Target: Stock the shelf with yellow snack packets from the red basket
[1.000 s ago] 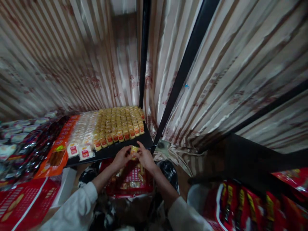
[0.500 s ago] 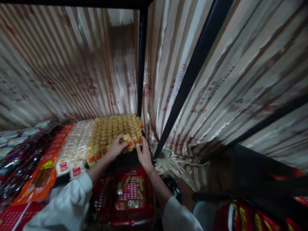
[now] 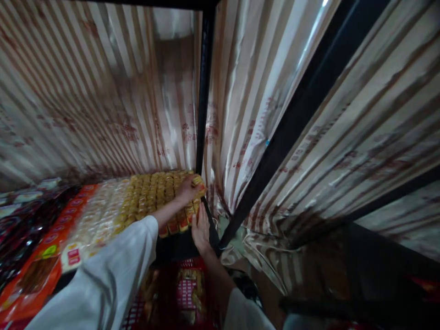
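Note:
Rows of small yellow snack packs [image 3: 151, 197] fill the right end of a dark shelf [image 3: 178, 245]. My left hand [image 3: 187, 189] reaches over them to the far right corner, fingers curled on one yellow pack [image 3: 198, 182] by the black post. My right hand [image 3: 201, 227] rests with fingers laid flat against the front packs at the shelf's right edge. Below, a red basket [image 3: 187, 293] holds several more packs.
Pale packs with red labels [image 3: 91, 220] and orange packets [image 3: 41, 256] lie left of the yellow ones. Black frame posts [image 3: 202, 91] rise at the shelf corners. Striped satin curtain [image 3: 103, 91] hangs behind and to the right.
Both hands rose from above the basket to the shelf. The left hand carried a yellow pack to the back right corner; the right hand settled at the front edge. The view moved closer.

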Available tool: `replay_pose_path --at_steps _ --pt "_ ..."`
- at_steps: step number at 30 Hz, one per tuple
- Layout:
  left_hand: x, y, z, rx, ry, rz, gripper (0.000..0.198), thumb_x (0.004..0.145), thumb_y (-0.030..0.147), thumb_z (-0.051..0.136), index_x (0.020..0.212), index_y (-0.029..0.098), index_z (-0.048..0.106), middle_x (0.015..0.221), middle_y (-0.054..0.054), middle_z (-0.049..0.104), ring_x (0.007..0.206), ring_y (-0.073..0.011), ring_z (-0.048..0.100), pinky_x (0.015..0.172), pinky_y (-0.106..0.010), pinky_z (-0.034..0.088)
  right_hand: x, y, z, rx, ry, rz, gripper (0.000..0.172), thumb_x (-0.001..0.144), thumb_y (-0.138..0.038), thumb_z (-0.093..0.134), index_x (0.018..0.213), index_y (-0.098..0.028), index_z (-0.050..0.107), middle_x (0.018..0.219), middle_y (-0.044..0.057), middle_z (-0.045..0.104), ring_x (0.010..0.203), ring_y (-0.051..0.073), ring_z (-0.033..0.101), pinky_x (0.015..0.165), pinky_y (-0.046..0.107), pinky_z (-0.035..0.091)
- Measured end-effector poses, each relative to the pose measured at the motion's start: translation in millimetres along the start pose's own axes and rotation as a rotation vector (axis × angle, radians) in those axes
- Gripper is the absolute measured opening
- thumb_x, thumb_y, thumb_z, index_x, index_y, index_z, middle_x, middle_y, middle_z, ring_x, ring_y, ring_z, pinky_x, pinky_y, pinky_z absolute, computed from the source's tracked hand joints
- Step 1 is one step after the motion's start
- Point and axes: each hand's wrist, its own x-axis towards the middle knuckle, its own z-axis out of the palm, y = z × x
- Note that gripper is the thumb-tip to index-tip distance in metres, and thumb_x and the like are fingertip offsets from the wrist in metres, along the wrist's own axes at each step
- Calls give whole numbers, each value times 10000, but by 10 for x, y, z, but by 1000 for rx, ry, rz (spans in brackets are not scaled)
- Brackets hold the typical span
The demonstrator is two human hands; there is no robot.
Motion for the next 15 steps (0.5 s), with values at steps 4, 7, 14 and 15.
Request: replay_pose_path --at_steps 4,7,14,15 --pt "124 38 214 35 -54 44 328 802 217 575 1128 179 591 1026 -71 653 944 -197 600 859 -320 463 -15 70 57 -37 45 -39 581 918 -408 237 1441 -156 264 1506 92 281 1390 224 233 1118 479 203" --pt "182 -13 294 137 -95 86 326 818 210 556 1142 200 580 1096 -81 633 1020 -210 578 908 -332 436 -19 109 75 -61 77 -72 560 926 -401 233 1428 -162 298 1484 92 332 1375 213 271 1109 453 238" --pt "229 -102 317 385 -196 83 322 798 196 554 1117 157 569 1109 -146 609 991 -252 595 858 -352 446 -36 112 59 -61 90 -90 557 933 -397 234 1422 -143 311 1469 100 357 1367 203 286 1116 428 239" --pt "234 -90 326 410 -205 91 310 802 204 547 1108 157 571 1118 -147 604 991 -252 595 849 -346 447 -36 114 58 -62 89 -92 557 932 -398 239 1423 -145 309 1469 99 357 1369 204 284 1117 429 239"
